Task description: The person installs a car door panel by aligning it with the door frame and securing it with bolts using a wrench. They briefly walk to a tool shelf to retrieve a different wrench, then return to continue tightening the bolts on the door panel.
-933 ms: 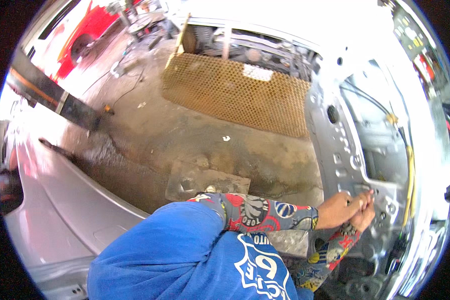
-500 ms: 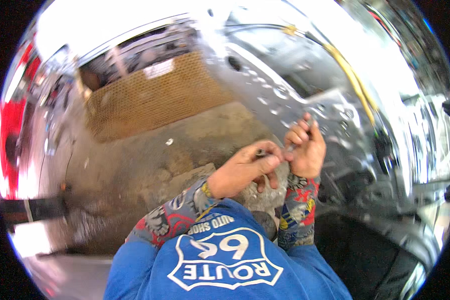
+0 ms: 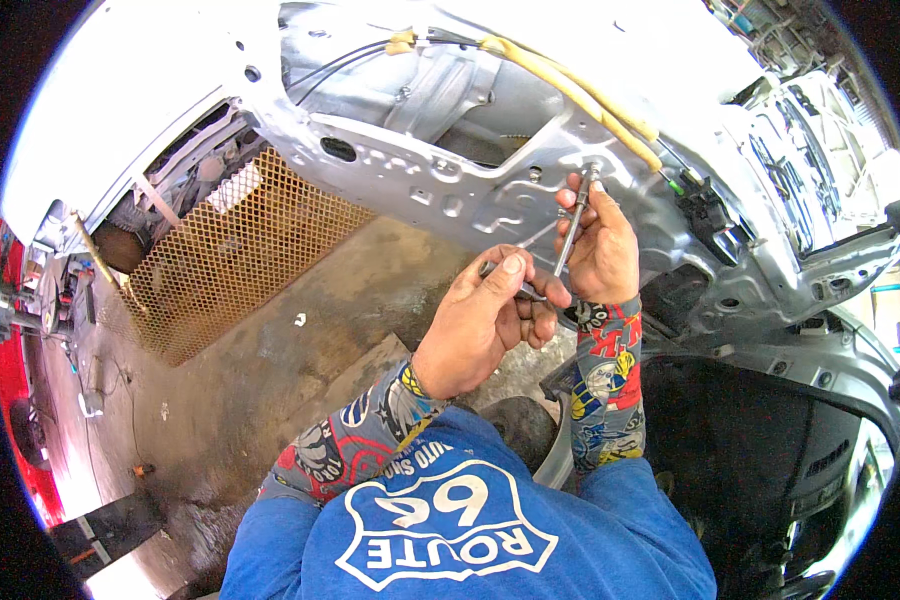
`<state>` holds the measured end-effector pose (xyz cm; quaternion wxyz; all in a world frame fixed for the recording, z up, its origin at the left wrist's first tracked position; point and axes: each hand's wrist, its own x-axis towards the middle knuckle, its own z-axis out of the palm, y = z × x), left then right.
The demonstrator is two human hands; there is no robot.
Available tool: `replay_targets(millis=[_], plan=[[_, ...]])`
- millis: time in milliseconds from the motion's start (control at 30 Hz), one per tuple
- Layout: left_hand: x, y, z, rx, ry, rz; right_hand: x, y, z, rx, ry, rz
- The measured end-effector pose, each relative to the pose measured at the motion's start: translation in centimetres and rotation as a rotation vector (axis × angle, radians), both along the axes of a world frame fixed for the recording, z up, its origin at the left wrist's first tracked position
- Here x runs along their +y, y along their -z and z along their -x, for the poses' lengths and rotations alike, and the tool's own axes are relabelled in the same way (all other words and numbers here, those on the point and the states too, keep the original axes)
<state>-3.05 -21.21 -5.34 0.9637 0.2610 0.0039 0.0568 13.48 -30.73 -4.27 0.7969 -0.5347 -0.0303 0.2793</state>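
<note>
My right hand [image 3: 608, 250] is closed around a slim metal socket extension bar [image 3: 573, 232], held slanting upward. The bar's upper end is at the silver inner door panel [image 3: 410, 170], by the lower right holes; whether it touches the metal I cannot tell. Below and to the left, my left hand [image 3: 485, 320] pinches a short dark metal cylinder [image 3: 520, 286] between thumb and fingers, close to the bar's lower end. A second thin metal rod shows between the two hands, partly hidden by fingers.
A yellow-sleeved cable [image 3: 570, 90] runs across the panel to a black latch [image 3: 712, 215]. Left of the panel stands a tan mesh sheet [image 3: 220, 260]. Small white scraps lie on the stained concrete floor [image 3: 270, 370]. A dark opening lies to the right.
The view has steadied and shifted, bringing more of the door panel into sight. My hands remain close together; the metal bar in my right hand now shows clearly against the panel.
</note>
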Motion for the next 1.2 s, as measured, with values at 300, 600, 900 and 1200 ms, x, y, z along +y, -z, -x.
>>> replay_targets(millis=[300,600,900,1200], plan=[[-0.4,1.4,-0.2,0.007,0.002,0.111,0.2,-0.3,0.2,-0.099,0.051,0.031],[-2.6,-4.0,-1.2,-0.076,-0.414,-1.876,-1.4,-1.2,0.6,-0.139,-0.029,0.195],[-2.4,-0.6,0.7,0.165,-0.352,-0.941,-2.2,-1.0,-0.1,-0.139,-0.208,0.056],[-2.6,2.1,1.1,0.356,0.503,0.071,-3.0,-0.6,-1.5,0.12,-0.318,-0.217]])
